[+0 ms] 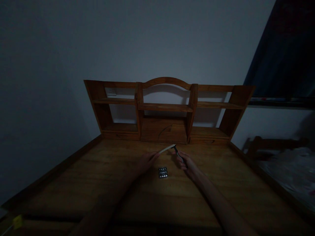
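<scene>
My left hand is closed around the near end of a slim pale stick, which slants up to the right. My right hand grips a dark-handled tool that looks like a razor. Its dark head meets the far tip of the stick, though the dim light hides the exact contact. On the desk below and between both hands lies a small black pack with rows of shiny pale pieces.
Both hands work above a wooden desk. A wooden shelf unit stands along its back edge against the wall. Something yellow shows at the lower left. A pale crumpled plastic-like heap lies beyond the desk's right edge.
</scene>
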Motion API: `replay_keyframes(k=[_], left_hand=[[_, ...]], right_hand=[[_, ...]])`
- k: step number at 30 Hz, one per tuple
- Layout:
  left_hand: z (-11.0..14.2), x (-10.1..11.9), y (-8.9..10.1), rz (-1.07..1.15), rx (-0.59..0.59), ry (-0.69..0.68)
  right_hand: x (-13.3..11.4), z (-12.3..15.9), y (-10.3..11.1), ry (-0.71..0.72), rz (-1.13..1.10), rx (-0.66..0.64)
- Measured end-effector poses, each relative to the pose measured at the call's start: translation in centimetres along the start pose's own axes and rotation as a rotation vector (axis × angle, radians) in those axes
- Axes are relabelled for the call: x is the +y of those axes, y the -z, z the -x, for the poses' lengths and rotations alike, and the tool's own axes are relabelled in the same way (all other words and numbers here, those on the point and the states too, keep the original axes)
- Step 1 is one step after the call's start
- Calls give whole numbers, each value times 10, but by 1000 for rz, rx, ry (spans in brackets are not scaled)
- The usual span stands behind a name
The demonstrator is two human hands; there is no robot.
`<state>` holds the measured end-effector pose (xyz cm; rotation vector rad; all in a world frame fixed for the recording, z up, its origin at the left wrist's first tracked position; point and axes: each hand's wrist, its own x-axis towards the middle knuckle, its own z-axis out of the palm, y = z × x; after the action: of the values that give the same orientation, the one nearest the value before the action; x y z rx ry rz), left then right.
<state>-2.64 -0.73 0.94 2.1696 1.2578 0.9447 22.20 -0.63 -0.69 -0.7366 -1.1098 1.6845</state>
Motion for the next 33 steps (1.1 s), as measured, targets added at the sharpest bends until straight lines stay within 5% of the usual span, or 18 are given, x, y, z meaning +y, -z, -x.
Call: replay_keyframes(k=[24, 33], left_hand=[[1, 2, 2, 3, -27, -5], [1, 2, 2, 2, -30, 3]], right_hand=[[5, -2, 3, -16, 129, 104], [1, -1, 2, -30, 30, 23]])
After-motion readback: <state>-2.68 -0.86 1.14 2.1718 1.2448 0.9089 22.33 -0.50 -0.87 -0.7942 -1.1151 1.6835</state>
